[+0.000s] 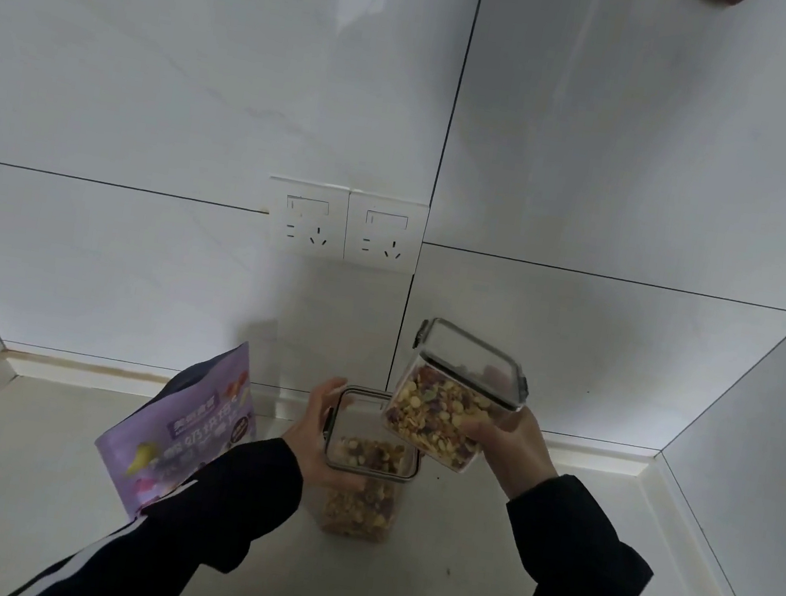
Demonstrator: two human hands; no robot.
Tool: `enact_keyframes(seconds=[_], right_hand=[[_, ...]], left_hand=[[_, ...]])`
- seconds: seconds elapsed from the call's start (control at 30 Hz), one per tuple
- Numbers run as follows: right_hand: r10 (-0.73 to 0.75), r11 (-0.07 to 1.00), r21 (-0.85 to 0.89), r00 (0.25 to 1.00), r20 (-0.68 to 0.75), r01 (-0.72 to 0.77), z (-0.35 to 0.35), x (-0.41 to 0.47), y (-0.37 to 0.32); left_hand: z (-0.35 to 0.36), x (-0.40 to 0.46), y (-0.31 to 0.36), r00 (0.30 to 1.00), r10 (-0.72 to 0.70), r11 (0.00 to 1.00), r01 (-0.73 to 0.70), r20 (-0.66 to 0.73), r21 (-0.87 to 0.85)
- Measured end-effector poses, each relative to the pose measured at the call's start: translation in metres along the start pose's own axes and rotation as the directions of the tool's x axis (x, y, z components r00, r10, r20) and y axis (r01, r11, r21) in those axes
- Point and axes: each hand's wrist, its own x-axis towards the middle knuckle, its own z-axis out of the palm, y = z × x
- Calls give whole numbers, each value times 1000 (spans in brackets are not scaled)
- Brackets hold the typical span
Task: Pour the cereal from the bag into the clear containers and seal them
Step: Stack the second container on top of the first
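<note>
A clear square container partly filled with cereal stands on the counter, a lid with a grey rim on its top. My left hand wraps around its left side near the top. My right hand grips a second clear container, lidded and tilted, lifted above and to the right of the first; it is well filled with yellow and purple cereal. The purple cereal bag stands upright at the left, partly behind my left sleeve.
White tiled wall behind with two power sockets. The pale counter ends in a raised lip at the back and meets side walls at left and right corners.
</note>
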Motion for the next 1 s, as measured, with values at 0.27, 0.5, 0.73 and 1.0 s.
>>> enact_keyframes(seconds=[0.27,0.5,0.73,1.0], right_hand=[[50,988,-152,995,84,-37,33,15,5],[70,971,-239,985,160,-30,41,16,9],[59,955,-295,969,241,15,39,19,12],[96,907,-419,952,291,36,37,18,9]], left_hand=[[-2,-5,8,992,-127,992,127,19,9],[0,-7,10,986,-168,986,168,11,9],[3,-9,13,974,-224,974,224,11,-20],[5,-12,19,964,-267,964,267,-21,4]])
